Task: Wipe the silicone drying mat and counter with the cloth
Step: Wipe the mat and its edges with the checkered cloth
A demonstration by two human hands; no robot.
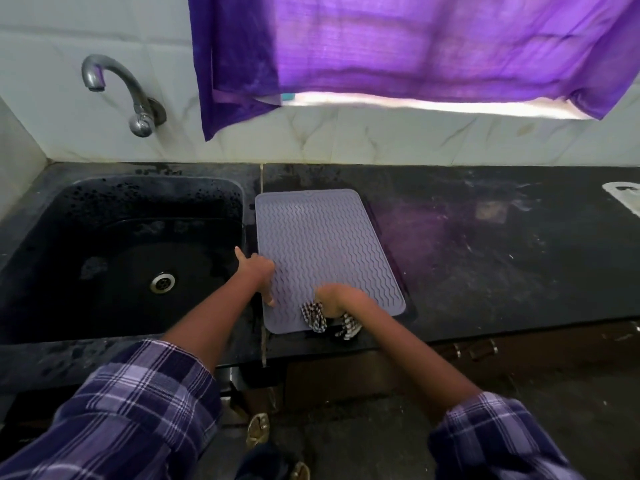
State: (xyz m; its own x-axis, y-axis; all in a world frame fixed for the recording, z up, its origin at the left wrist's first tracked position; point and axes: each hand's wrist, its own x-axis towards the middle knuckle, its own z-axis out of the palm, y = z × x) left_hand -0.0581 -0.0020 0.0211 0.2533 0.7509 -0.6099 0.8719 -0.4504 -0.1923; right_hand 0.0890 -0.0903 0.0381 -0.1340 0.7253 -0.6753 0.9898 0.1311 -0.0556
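Now right hand [337, 299] grips checked cloth [314, 317] on ridged grey mat [322, 237]; left hand [258, 271] fingers splayed

Checked black-and-white cloth [317, 315] mostly hidden beneath right hand [337, 297]. White flat object [625, 197] cut off at right edge; unidentifiable.

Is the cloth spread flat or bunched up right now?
Bunched: the checked cloth is crumpled under the right hand, its ends poking out at the drying mat's near edge.
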